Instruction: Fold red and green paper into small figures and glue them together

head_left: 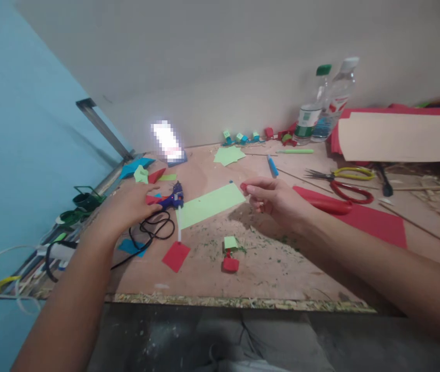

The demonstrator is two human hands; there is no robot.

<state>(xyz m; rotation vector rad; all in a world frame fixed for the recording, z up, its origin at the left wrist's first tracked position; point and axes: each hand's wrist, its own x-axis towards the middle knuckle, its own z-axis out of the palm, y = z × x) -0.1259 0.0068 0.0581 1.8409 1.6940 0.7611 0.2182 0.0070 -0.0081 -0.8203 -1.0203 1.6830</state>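
Note:
My left hand (129, 206) reaches over the wooden board (282, 263) and its fingers touch the blue glue gun (173, 198), which lies beside a red paper scrap; whether they grip it I cannot tell. The gun's black cord (157, 227) loops below it. My right hand (272, 198) hovers right of a long light-green paper strip (210, 204), fingers curled and pinched on a small red piece (243, 186). In front lie a red paper square (176, 256) and a small green-and-red folded paper piece (230, 254).
Yellow-handled scissors (344, 173) and red-handled scissors (349, 192) lie at the right, on and near a red paper sheet (375, 222). Two plastic bottles (320, 108), a beige sheet (401, 137), a blue marker (272, 166), small paper figures (241, 137) and a lit phone (167, 142) sit at the back.

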